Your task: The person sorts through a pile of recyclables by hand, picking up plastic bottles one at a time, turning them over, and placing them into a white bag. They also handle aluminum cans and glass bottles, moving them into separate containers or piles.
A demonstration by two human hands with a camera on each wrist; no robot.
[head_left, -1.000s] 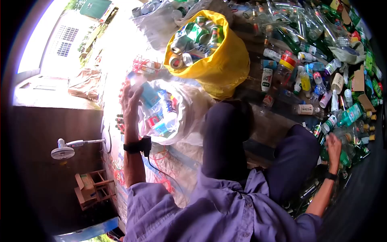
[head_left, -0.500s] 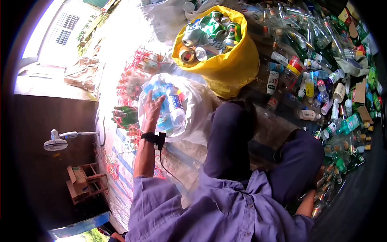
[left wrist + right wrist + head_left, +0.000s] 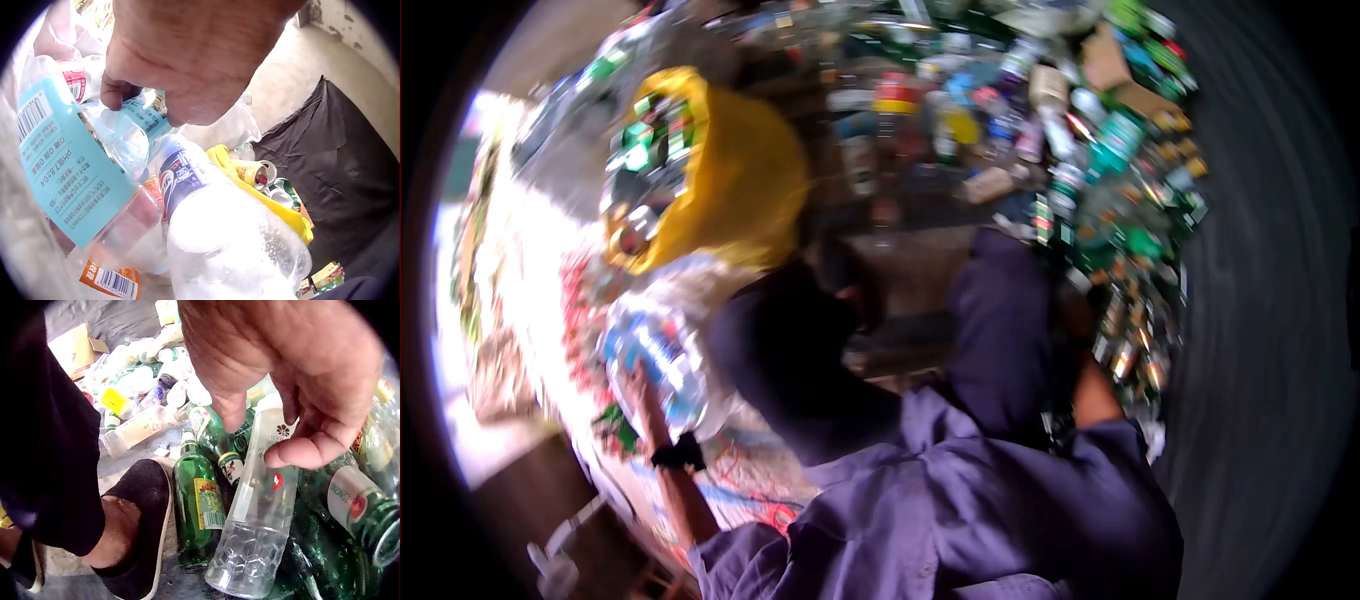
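In the head view, my left hand point(image 3: 640, 395) is over the plastic bottles in a white bag point(image 3: 735, 290). The left wrist view has this hand point(image 3: 187, 62) on a crumpled blue-labelled bottle point(image 3: 147, 119), its fingertips partly hidden. Beside it lie a large light-blue-labelled bottle point(image 3: 69, 169) and a clear bottle with a purple label point(image 3: 219, 231). In the right wrist view, my right hand point(image 3: 287, 369) hangs over an upright-looking clear bottle point(image 3: 256, 512), fingers bent around its neck; a gap shows between thumb and bottle. Green glass bottles point(image 3: 197, 500) lie beside it.
A yellow bag point(image 3: 750, 180) of cans stands beyond the white bag. Mixed bottles point(image 3: 1000, 120) spread across the far side and right. One shoe point(image 3: 147, 519) is close to the glass bottles. A fan point(image 3: 555, 570) stands at lower left.
The head view has swung, shifting bags and bottles leftward. My left hand went from beside the white bag onto its bottles. My right hand moved back from the green bottles to beside the knee.
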